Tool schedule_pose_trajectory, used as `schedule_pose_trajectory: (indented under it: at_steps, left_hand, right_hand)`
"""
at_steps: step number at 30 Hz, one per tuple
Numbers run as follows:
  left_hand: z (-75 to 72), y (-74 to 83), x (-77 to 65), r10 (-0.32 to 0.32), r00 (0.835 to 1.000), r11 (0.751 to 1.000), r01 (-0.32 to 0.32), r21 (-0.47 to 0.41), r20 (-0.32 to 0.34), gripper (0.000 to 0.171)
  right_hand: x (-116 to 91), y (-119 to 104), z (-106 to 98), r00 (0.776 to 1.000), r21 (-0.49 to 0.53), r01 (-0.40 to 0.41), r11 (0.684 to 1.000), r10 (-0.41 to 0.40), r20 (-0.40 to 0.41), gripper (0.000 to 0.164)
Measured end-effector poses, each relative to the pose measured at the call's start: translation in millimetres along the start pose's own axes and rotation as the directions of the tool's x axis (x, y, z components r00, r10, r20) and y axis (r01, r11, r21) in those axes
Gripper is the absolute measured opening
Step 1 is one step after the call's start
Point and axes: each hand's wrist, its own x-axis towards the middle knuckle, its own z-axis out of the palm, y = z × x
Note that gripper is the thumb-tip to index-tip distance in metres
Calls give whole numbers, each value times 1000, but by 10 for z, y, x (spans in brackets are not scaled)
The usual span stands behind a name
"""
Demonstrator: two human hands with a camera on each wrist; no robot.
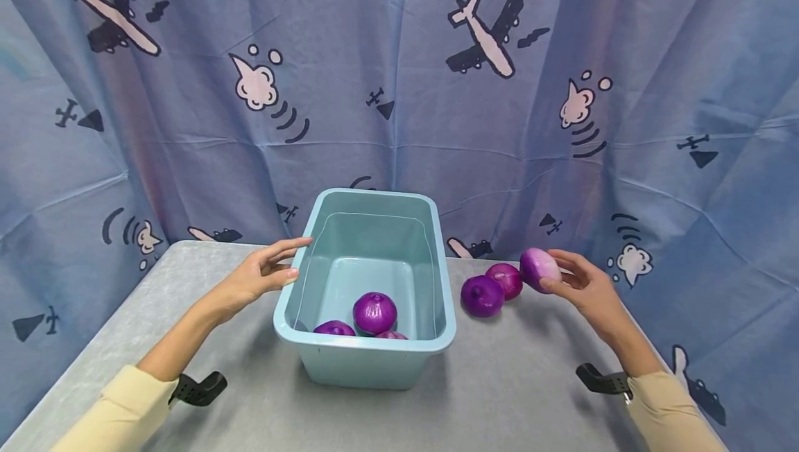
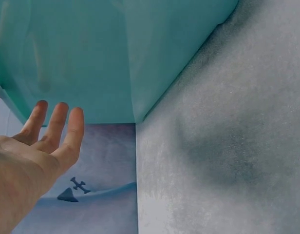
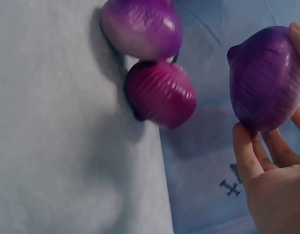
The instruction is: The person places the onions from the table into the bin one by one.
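Observation:
My right hand holds a purple onion between thumb and fingers, raised over the table's right side. In the right wrist view the held onion shows its pointed tip facing left. Two more onions lie on the table just left of it: a dark purple onion and a redder onion. My left hand is at the left rim of a light blue plastic bin, fingers extended and fingertips right at the rim. Inside the bin, a purple onion and two others sit toward the near end.
The grey table carries the bin at its middle. Behind it hangs a blue curtain printed with airplanes, close along the table's back edge. A black band is around each wrist.

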Motion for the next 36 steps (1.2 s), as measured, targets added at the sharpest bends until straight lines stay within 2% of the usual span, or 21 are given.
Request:
schedule_pose_trajectory:
  at_steps: [21, 29, 36]
  left_hand:
    - [-2, 6, 10, -2, 1000, 1000, 2, 2, 2, 58]
    - [8, 15, -1, -10, 1000, 1000, 10, 6, -1, 58]
    - [19, 29, -12, -10, 1000, 1000, 10, 7, -4, 59]
  right_hand:
    - [136, -414, 274, 993, 91, 96, 991, -102, 59, 57]
    - [231, -557, 362, 986, 151, 129, 980, -143, 86, 56]
    - [272, -773, 506, 977, 203, 156, 967, -181, 114, 55]
